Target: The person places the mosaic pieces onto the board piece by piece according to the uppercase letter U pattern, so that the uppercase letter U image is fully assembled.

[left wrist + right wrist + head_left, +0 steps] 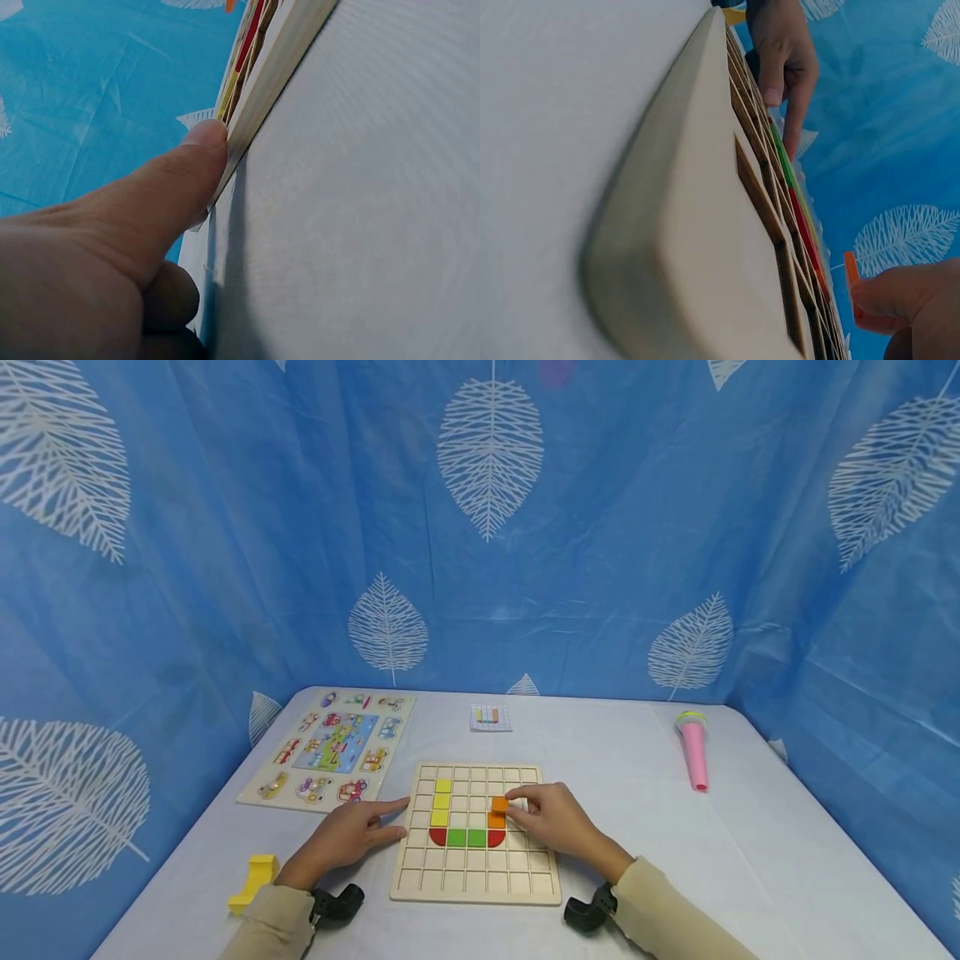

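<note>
A wooden grid board (pixel 465 882) lies on the table. On it are yellow tiles (pixel 441 802) in a column, two green tiles (pixel 467 837) and red rounded tiles (pixel 496 838) at the row's ends. An orange tile (pixel 496 820) sits above the right red one. My right hand (pixel 558 820) pinches another orange tile (pixel 851 271) between thumb and finger; the right wrist view shows it raised off the board. At the board's left edge, my left hand (pixel 341 839) touches with thumb (pixel 187 169) and index finger extended; its other fingers are partly hidden.
Behind the board lies a small pattern card (pixel 491 718). A vehicle picture puzzle (pixel 281 795) is at the back left, and a yellow block (pixel 257 878) is beside my left forearm. A pink toy microphone (pixel 694 752) lies at the right. Blue leaf-print cloth (pixel 600 527) hangs around the table.
</note>
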A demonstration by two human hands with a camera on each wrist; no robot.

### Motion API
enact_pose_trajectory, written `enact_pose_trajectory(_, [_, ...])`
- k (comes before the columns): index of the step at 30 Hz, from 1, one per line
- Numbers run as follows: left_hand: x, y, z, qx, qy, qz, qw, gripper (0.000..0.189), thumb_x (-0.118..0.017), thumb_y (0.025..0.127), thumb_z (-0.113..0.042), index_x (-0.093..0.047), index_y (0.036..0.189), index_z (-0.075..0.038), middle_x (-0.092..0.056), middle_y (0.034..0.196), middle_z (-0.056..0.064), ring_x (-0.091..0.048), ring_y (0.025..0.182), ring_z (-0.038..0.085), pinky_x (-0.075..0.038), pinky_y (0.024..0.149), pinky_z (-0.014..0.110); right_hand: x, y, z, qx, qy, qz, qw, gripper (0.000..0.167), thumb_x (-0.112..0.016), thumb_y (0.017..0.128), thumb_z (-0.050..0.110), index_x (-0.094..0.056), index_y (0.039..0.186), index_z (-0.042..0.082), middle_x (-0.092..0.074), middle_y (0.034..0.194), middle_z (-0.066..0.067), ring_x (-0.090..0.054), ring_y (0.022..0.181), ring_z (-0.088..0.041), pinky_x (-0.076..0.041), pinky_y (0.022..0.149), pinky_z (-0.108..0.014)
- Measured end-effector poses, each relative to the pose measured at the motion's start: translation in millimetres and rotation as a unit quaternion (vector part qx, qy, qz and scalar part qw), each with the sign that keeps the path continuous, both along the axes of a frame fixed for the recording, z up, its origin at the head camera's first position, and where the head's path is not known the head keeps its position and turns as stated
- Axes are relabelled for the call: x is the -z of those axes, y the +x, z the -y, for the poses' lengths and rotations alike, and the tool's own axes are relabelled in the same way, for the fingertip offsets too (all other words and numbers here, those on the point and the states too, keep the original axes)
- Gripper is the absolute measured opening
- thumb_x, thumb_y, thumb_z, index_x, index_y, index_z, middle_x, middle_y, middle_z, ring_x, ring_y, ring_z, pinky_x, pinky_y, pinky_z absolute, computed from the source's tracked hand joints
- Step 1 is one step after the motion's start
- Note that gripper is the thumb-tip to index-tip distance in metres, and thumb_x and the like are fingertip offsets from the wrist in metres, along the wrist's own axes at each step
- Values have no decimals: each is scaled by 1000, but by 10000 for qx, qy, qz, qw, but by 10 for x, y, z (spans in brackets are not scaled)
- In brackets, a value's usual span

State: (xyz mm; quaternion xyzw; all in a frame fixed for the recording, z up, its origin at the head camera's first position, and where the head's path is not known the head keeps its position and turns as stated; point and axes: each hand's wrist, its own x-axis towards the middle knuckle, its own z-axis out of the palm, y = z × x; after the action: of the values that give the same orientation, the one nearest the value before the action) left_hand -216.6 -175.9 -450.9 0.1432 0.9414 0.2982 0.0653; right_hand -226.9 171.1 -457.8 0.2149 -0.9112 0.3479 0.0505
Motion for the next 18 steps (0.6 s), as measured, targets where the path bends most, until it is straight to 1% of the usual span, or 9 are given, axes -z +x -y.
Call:
enact_pose_trajectory(7, [-35,19,-2,90,49,-63,9999,53,-75,92,-41,-64,142,-26,-41,61,-4,-33,54,11,-27,52,26,6,-21,53,-27,96,-103,9999,19,-77,93,20,-79,111,13,-37,50,13,-32,44,-1,-29,47,-21])
enact_pose_trajectory(11, [-40,16,0,121,59,-75,9999,54,-75,92,-42,-64,142,-25,-42,62,-4,-34,54,11,-27,52,26,15,-32,63,-18,146,-72,9999,19,-76,93,21,-79,111,15,-38,50,14,-34,43,-2,-30,47,-22])
enact_pose_trajectory(18, [-11,1,6,84,3,-48,10000,53,-75,92,-42,-64,142,-27,-43,62,-4,-35,54,11,-28,52,26,39,-50,82,123,191,-84,9997,19,-75,93,21,-79,111,15,-40,50,13,-35,43,-2,-30,46,-22])
